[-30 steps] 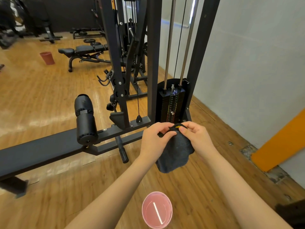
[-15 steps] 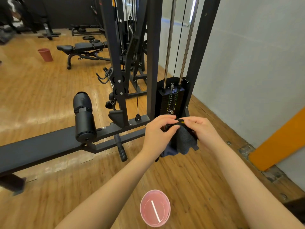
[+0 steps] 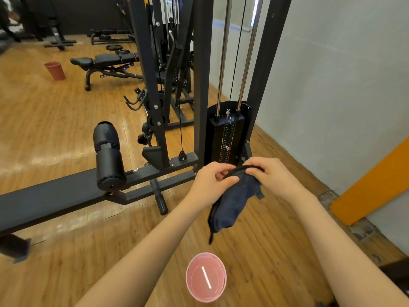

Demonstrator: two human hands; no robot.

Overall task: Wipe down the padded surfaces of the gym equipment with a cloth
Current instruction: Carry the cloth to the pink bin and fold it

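A wood-plank gym floor [image 3: 55, 120] runs back from a pale wall on my right, with one black cable machine [image 3: 199, 85] and its weight stack [image 3: 225, 140] ahead. I count two padded rollers [image 3: 107, 156] stacked end to end on the long flat bench [image 3: 44, 196], one adjustable bench [image 3: 106, 60] behind, and two pink bins: one [image 3: 206, 277] below my arms, one [image 3: 55, 70] far left. My left hand [image 3: 212, 182] and right hand [image 3: 272, 176] pinch the top edge of one dark blue cloth [image 3: 230, 207], held close together. Since half a second ago the cloth has unfurled and hangs longer.
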